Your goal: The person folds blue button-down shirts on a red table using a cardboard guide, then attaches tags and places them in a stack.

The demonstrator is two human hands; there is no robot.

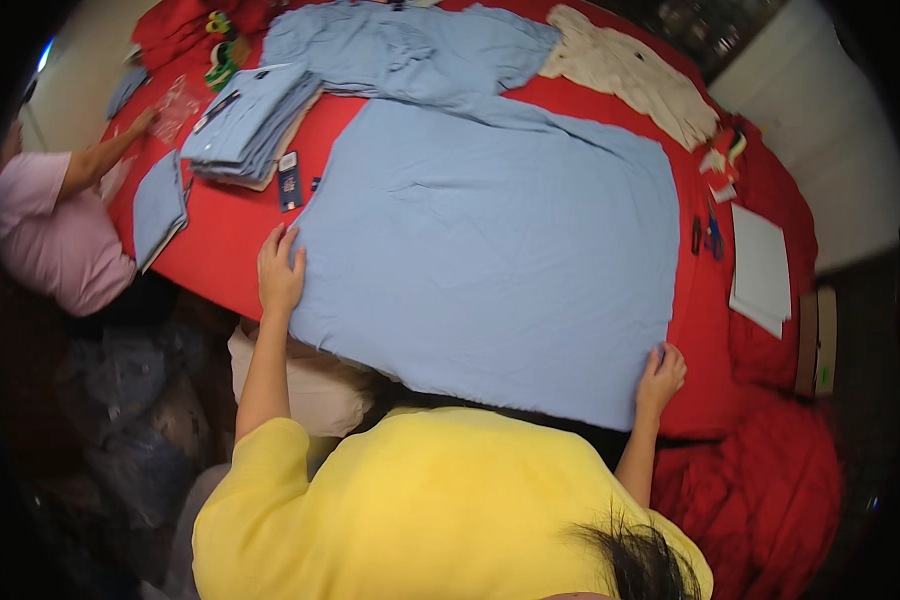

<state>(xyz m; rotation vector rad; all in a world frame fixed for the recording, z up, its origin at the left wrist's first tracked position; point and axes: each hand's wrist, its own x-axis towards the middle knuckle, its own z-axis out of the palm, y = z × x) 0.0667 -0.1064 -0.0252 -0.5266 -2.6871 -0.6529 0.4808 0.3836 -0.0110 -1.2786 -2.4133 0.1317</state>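
A large light blue garment [490,250] lies spread flat on a table with a red cover [225,240]; its sleeves or upper part bunch up at the far side. My left hand [280,272] lies flat with fingers together on the garment's left edge. At the near right corner of the garment, my right hand [660,376] has its fingers curled on the cloth. Both my arms come out of yellow sleeves.
A stack of folded blue shirts [245,120] and one single folded shirt [158,205] lie at the far left, with a dark card [289,180] beside them. A person in pink [50,230] works there. Scissors [712,235], white sheets [760,270] and a beige garment [630,70] lie to the right.
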